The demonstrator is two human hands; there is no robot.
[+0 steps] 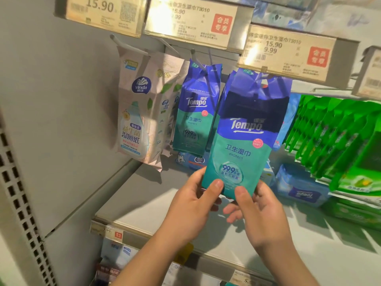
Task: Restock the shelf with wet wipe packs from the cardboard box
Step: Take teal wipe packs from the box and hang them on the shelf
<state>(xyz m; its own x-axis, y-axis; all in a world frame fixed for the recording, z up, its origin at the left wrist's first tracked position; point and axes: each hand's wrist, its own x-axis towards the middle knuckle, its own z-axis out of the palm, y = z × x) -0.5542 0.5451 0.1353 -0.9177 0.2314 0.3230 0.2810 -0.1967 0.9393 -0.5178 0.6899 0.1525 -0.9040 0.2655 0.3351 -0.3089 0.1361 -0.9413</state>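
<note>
I have both hands on the bottom edge of a blue and teal Tempo wet wipe pack (245,139), held upright in front of the shelf's back panel, its top near a hook under the price rail (286,52). My left hand (193,201) pinches the lower left corner, thumb on the face and fingers curled behind. My right hand (257,211) pinches the lower right corner the same way. I judge the pack light and soft: a glossy film pouch, creased at the top, likely slippery and floppy there. A grip nearer the hang hole would steady it. Another Tempo pack (193,112) and a pale Vinda pack (138,118) hang just beside it. The cardboard box is out of view.
</note>
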